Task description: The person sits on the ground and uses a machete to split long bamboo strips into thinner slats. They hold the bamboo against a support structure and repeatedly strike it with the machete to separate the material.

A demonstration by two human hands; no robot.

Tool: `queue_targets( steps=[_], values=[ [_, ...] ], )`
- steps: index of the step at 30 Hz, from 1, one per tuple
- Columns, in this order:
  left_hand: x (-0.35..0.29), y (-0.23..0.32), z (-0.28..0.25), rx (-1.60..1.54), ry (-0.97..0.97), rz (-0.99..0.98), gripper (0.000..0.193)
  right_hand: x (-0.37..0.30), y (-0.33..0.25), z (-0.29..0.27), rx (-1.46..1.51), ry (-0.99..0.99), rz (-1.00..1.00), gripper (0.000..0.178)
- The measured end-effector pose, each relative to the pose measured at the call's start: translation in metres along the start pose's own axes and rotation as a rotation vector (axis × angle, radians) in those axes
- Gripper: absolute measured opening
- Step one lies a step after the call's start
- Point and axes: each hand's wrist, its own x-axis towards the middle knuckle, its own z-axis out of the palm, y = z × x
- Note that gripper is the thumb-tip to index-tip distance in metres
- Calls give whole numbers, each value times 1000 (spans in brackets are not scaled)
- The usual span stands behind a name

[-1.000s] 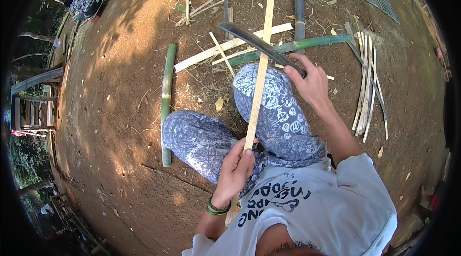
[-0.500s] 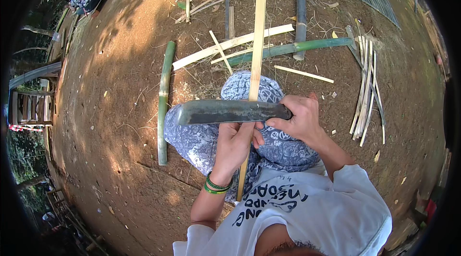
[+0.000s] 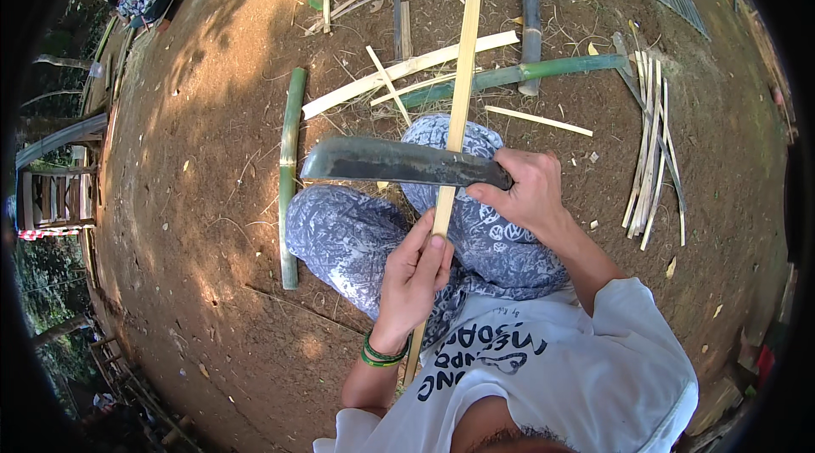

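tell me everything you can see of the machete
The machete has a broad, dark blade that looks metal, with a rounded end, and a dark handle partly covered by the right hand gripping it. It is held crosswise, blade pointing left, passing over the pale bamboo strip; whether they touch is hard to tell.
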Motion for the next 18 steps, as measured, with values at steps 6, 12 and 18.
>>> queue_targets(
  steps=[6, 12, 18],
  values=[
    [15, 4, 3, 83, 9, 83, 20, 0, -5, -1, -14, -21, -148, 65],
    [-10, 1, 0, 159, 60, 41, 36, -5, -2, 3, -30, 32, -138, 68],
    [-26, -2, -8, 160, 55, 37, 42, -5, -5, -1, -40, 34, -179, 67]
  ],
)
